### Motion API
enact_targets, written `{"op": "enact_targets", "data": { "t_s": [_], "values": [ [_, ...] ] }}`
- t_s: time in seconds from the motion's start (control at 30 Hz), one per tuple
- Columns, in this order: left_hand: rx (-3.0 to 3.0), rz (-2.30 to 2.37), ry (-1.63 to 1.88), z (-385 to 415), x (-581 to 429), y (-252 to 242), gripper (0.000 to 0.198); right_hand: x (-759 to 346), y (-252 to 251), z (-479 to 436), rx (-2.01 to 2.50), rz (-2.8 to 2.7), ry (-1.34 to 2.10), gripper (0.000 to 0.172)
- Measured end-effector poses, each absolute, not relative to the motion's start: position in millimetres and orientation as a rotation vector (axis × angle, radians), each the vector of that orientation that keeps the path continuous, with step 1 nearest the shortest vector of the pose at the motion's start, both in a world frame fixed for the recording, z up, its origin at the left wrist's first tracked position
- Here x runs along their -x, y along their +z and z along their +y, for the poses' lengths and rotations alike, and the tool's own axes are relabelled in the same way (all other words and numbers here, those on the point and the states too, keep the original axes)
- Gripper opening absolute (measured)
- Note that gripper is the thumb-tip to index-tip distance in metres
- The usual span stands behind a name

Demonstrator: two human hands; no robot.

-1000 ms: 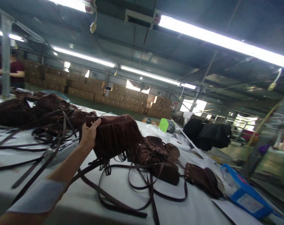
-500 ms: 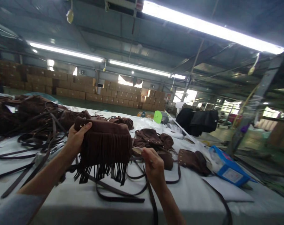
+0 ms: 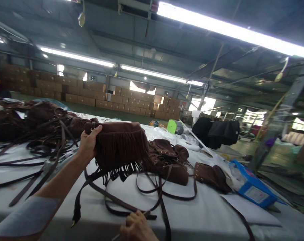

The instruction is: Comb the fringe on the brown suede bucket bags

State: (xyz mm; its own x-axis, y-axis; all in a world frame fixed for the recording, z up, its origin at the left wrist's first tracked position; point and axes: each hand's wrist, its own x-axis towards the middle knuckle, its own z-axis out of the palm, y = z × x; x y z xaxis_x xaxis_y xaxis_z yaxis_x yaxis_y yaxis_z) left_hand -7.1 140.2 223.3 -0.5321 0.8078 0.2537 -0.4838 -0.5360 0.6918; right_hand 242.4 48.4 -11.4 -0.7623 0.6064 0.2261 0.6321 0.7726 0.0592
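My left hand [image 3: 89, 142] grips the upper left corner of a dark brown fringed bag [image 3: 120, 145], thumb on its front. The bag is held up above the table, its fringe hanging down. From its lower left hangs a dark strap [image 3: 78, 204] with a metal clip at the end. Low at the table's near edge, my right hand [image 3: 137, 227] is closed, knuckles up. A thin greyish edge shows beside its fingers; I cannot make out what it is. The tip of a flat brown strap [image 3: 150, 216] lies just by those fingers.
More brown bags [image 3: 164, 150] with straps lie right of the held one, and a heap of them [image 3: 41, 117] is at the left. A blue box [image 3: 253, 185] stands at the right, by a white sheet [image 3: 252, 209]. Stacked cartons [image 3: 79, 90] line the far wall.
My right hand has moved from beside the bag's fringe down to the near table edge. The pale piece it held is no longer visible. The bag is slightly higher and more tilted.
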Motion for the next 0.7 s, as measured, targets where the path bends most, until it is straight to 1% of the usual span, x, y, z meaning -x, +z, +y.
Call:
{"op": "enact_targets", "data": {
  "t_s": [0.07, 0.1, 0.17, 0.27, 0.33, 0.37, 0.43, 0.57, 0.7],
  "values": [
    [-0.771, 0.712, 2.059, 140.9, 6.0, 221.0, 0.032, -254.2, -2.1, 45.1, 1.031, -2.638, -0.176, 0.009],
    [-0.790, 0.719, 2.023, 141.1, 4.0, 218.3, 0.033, -259.3, 15.1, 44.1, 1.057, -2.526, -0.149, 0.013],
    [-0.814, 0.746, 1.948, 140.9, -2.9, 210.1, 0.035, -266.1, 65.3, 44.1, 1.078, -2.266, -0.101, 0.023],
    [-0.844, 0.765, 1.838, 138.5, -18.0, 195.4, 0.039, -264.1, 140.9, 53.8, 1.000, -2.025, -0.185, 0.025],
    [-0.861, 0.751, 1.765, 135.2, -28.3, 188.1, 0.040, -255.0, 167.2, 65.4, 1.017, -2.024, -0.285, 0.026],
    [-0.860, 0.738, 1.740, 133.5, -32.6, 185.9, 0.039, -248.9, 170.2, 71.1, 1.054, -2.071, -0.330, 0.025],
    [-0.832, 0.713, 1.734, 130.9, -38.3, 184.2, 0.038, -236.1, 157.4, 78.9, 1.146, -2.238, -0.375, 0.023],
    [-0.740, 0.704, 1.820, 132.7, -38.7, 181.4, 0.038, -219.0, 86.0, 73.5, 1.181, -2.558, -0.290, 0.022],
    [-0.692, 0.741, 1.782, 139.8, -38.2, 164.5, 0.036, -217.0, 21.3, 52.8, 1.079, -2.540, -0.138, 0.029]
  ]
}}
